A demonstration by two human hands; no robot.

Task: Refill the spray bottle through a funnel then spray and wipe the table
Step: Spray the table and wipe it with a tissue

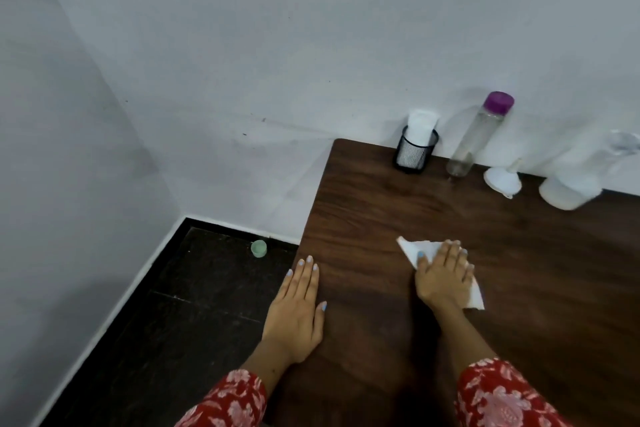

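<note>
A dark wooden table (519, 288) fills the right half of the view. My right hand (445, 276) lies flat with straight fingers on a white paper tissue (408, 249), pressing it onto the tabletop. My left hand (298, 312) rests flat at the table's left edge, holding nothing. By the back wall a white funnel (502, 179) lies on its side. To its right a white spray bottle (571, 189) stands at the frame's edge, its clear top blurred.
A black mesh cup (415, 152) stuffed with white tissues stands at the table's back left. Beside it a clear bottle (479, 135) with a purple cap leans toward the wall. A small green cap (259, 248) lies on the dark floor left of the table.
</note>
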